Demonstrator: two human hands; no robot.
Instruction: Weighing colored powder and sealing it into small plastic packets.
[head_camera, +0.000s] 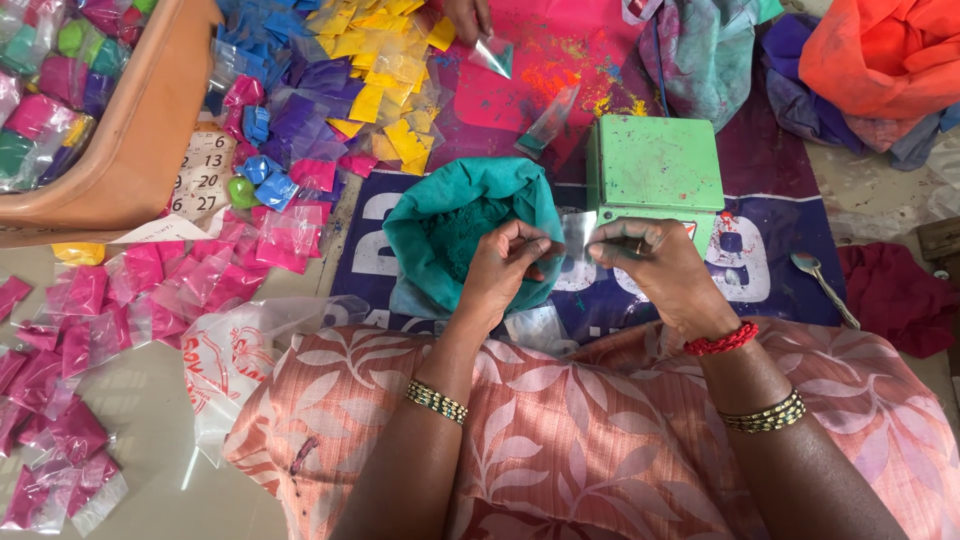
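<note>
Both my hands pinch a small clear plastic pouch (573, 240) between them, left hand (503, 265) and right hand (655, 262) each gripping one edge. It hangs just above the open teal powder bag (440, 215), beside the green scale (655, 165).

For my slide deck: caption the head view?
Both hands hold a small clear plastic pouch over an open teal powder bag.

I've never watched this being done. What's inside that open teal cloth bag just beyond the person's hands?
The teal bag holds dark green powder, visible through its rolled-open mouth. The left hand covers the bag's near right edge, and how deep the powder goes cannot be seen.
</note>
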